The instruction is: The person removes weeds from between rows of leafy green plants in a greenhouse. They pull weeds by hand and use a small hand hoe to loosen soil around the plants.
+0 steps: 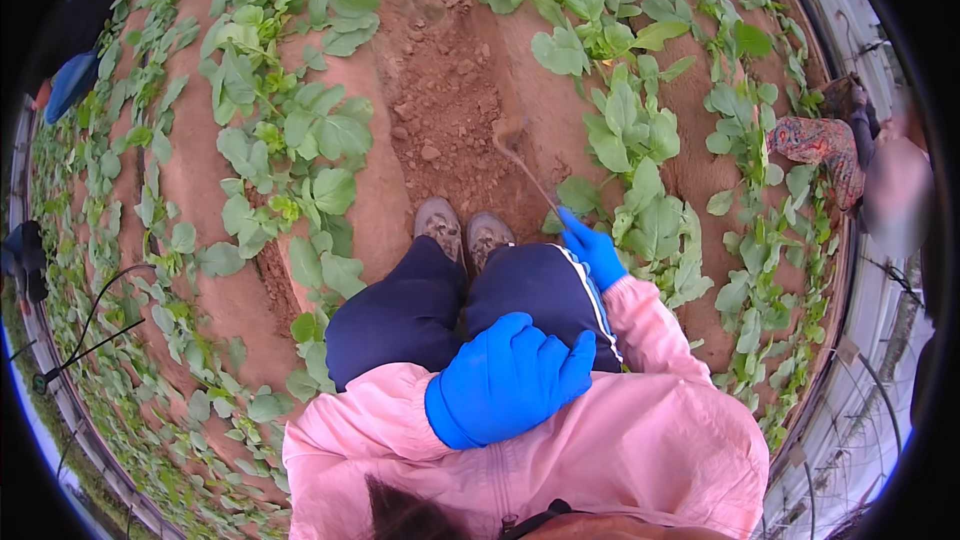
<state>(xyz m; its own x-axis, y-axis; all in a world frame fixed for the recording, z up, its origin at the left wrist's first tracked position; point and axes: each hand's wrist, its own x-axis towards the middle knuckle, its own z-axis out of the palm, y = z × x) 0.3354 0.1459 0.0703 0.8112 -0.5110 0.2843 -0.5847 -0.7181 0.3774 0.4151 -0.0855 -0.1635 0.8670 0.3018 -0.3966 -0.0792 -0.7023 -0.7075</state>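
My right hand (pixel 594 249), in a blue glove, grips a slender hand tool (pixel 531 174) beside my right knee. Its bent, motion-blurred end, perhaps a small hoe or sickle head, reaches over the strip of loose reddish soil (pixel 439 101) ahead of my shoes. Across my lap, in front of the pink jacket (pixel 600 450), lies my left hand (pixel 510 382), also blue-gloved. Its fingers are loosely curled and the palm is hidden, so I cannot see whether anything is in it. Broad-leaved green plants (pixel 645 210) grow right next to my right hand.
Another leafy row (pixel 255 112) runs along my left. My shoes (pixel 450 227) stand in the furrow between brown covered beds (pixel 367 172). At the right, a person in patterned trousers (pixel 817 150) crouches by the greenhouse side wall (pixel 862 390). A partly seen person (pixel 75 64) is at upper left.
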